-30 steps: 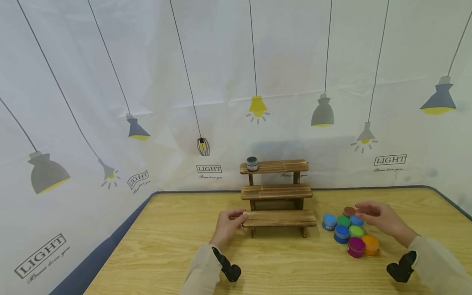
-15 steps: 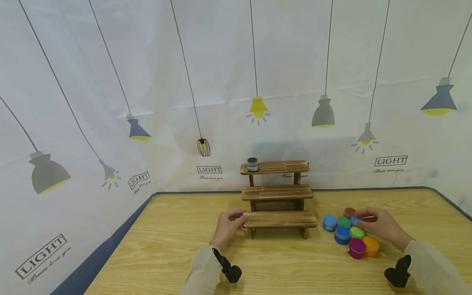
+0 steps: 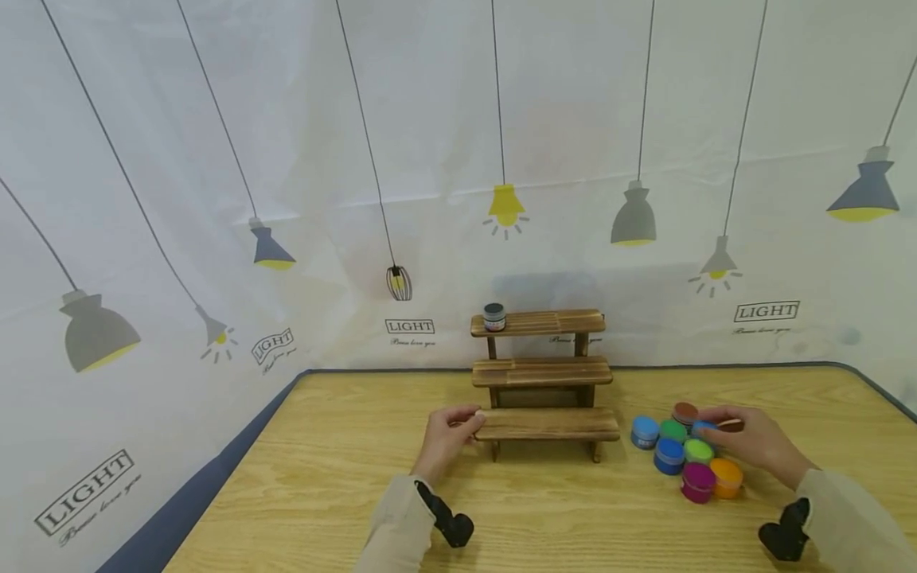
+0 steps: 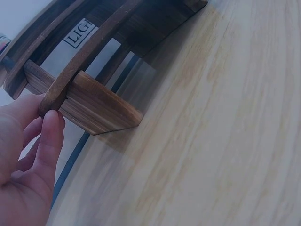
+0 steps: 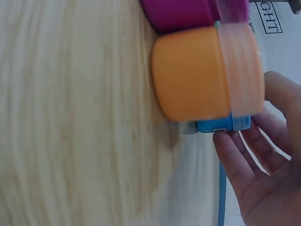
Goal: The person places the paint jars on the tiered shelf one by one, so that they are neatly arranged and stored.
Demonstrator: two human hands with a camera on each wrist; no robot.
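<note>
Okay, so the small round blue plastic jar (image 3: pixel 701 430) is in the lower right of the head view, in a tight bunch of jars. The right hand (image 3: pixel 759 439) has it pinched, thumb and fingers on opposite sides, though the round orange plastic jar (image 5: pixel 195 73) hides part of that in the right wrist view. Best bet, probably: fingertips square on the sides, then any lift straight up, because the brown-lidded round jar (image 3: pixel 684 413) and lime-green-lidded round jar (image 3: pixel 698 451) look close enough to get bumped. Lower centre, the left hand (image 3: pixel 444 438) pinches the left end of the brown wooden three-tier stand (image 3: pixel 546 424)'s bottom board; a light, steady hold should stop it sliding. A dark-lidded round jar (image 3: pixel 494 319) stands top left on it.
</note>
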